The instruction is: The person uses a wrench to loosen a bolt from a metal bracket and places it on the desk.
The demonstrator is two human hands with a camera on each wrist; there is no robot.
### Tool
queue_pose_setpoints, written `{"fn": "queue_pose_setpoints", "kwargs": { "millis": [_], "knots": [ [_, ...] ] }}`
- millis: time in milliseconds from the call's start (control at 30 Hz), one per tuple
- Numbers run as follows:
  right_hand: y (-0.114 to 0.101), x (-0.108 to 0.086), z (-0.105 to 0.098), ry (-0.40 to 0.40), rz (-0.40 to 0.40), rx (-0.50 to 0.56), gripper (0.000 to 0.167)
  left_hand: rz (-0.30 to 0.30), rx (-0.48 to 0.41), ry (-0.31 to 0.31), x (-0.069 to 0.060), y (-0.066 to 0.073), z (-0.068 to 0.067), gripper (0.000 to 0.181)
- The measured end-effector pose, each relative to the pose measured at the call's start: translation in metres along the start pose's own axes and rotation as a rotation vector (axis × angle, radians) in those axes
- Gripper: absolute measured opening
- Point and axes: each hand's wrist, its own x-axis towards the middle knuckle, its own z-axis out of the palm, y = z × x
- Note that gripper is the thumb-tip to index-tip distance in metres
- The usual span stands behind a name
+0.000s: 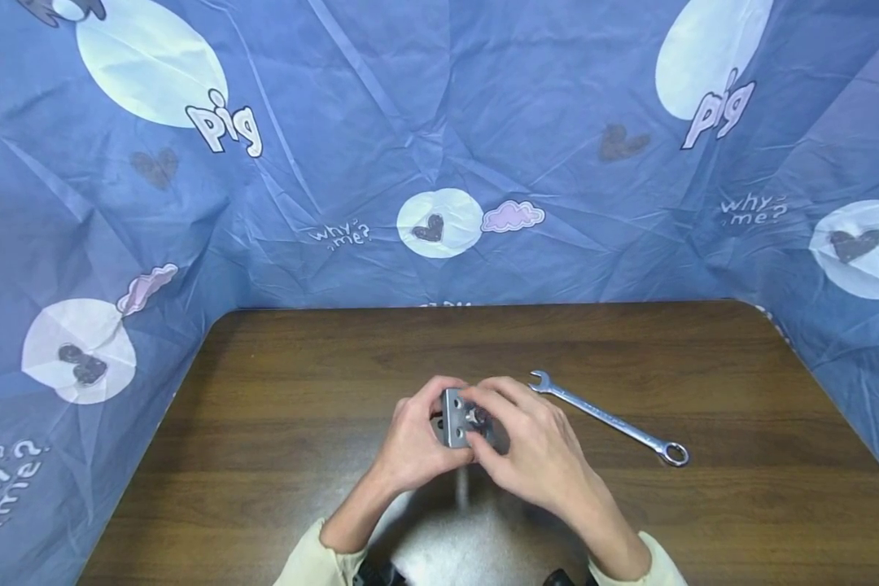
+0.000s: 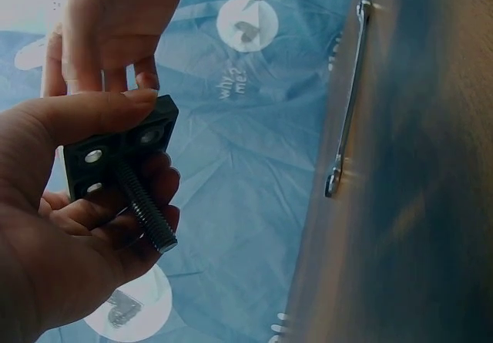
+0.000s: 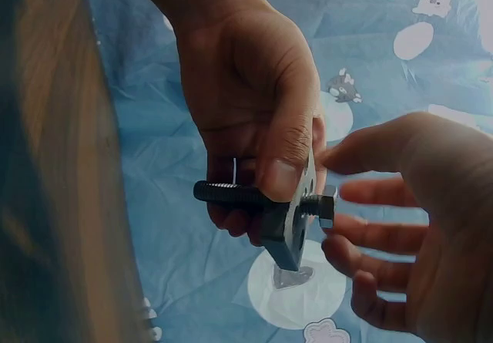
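Note:
My left hand (image 1: pixel 417 443) grips a small metal plate (image 1: pixel 452 419) with holes by its edges. A bolt passes through it; its hex head (image 3: pixel 328 206) stands off the plate's right face, and its threaded shank (image 2: pixel 146 208) sticks out between the left fingers. In the left wrist view the left thumb lies across the plate's dark side. My right hand (image 1: pixel 535 448) is around the bolt-head side, thumb and fingers spread and loosely bent, tips near the plate's edges. Whether they touch the bolt head cannot be told.
A combination wrench (image 1: pixel 608 417) lies slantwise on the brown wooden table (image 1: pixel 322 350), right of the hands. Blue printed cloth (image 1: pixel 381 122) hangs behind the table and along both sides. Dark objects (image 1: pixel 557 578) show at the bottom edge between the sleeves.

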Motion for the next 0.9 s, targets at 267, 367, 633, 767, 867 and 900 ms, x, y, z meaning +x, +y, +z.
{"fn": "queue_pose_setpoints", "kwargs": {
  "millis": [267,367,633,767,867,900],
  "knots": [
    [-0.0008,-0.0004,0.0032,0.035,0.146,-0.090,0.041,-0.026,0.009,-0.004,-0.0005,0.0014,-0.0013,0.066],
    [-0.0015,-0.0003,0.0052,0.039,0.159,-0.135,0.034,-0.037,0.023,-0.003,-0.0004,0.0018,-0.0017,0.068],
    [-0.0020,-0.0015,0.0071,0.069,0.110,-0.113,0.022,-0.035,0.033,-0.010,-0.0002,0.0029,-0.0015,0.069],
    [-0.0008,-0.0014,0.0052,0.051,0.073,-0.082,0.021,-0.033,0.031,-0.011,0.0001,0.0028,-0.0013,0.069],
    [-0.0003,-0.0014,0.0036,0.036,0.058,-0.061,0.022,-0.041,0.029,-0.016,0.0001,0.0027,-0.0010,0.070],
    [-0.0002,-0.0015,0.0032,0.032,0.055,-0.054,0.023,-0.044,0.029,-0.018,0.0000,0.0026,-0.0009,0.070]
  ]
}}
